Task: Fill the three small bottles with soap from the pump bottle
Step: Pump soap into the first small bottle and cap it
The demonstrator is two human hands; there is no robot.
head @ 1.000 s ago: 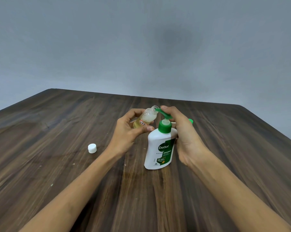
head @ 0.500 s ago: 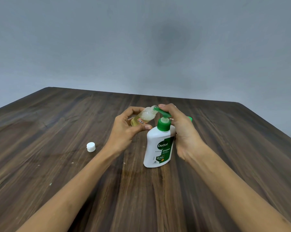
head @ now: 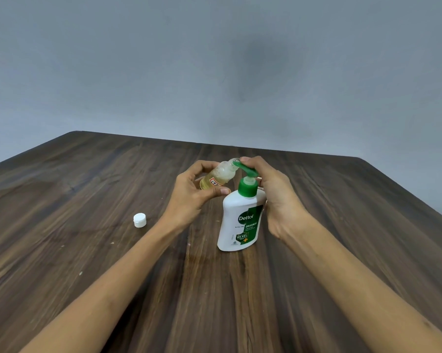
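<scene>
Small bottle [head: 218, 176] tilted in left grip [head: 192, 197], mouth at pump nozzle [head: 241, 167].

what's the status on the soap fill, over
Left hand holds small bottle tilted, mouth at green nozzle. Right hand on pump bottle. White cap off, nothing blocking.

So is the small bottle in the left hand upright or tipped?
Tipped: the small bottle leans with its open mouth against the pump bottle's green spout.
</scene>
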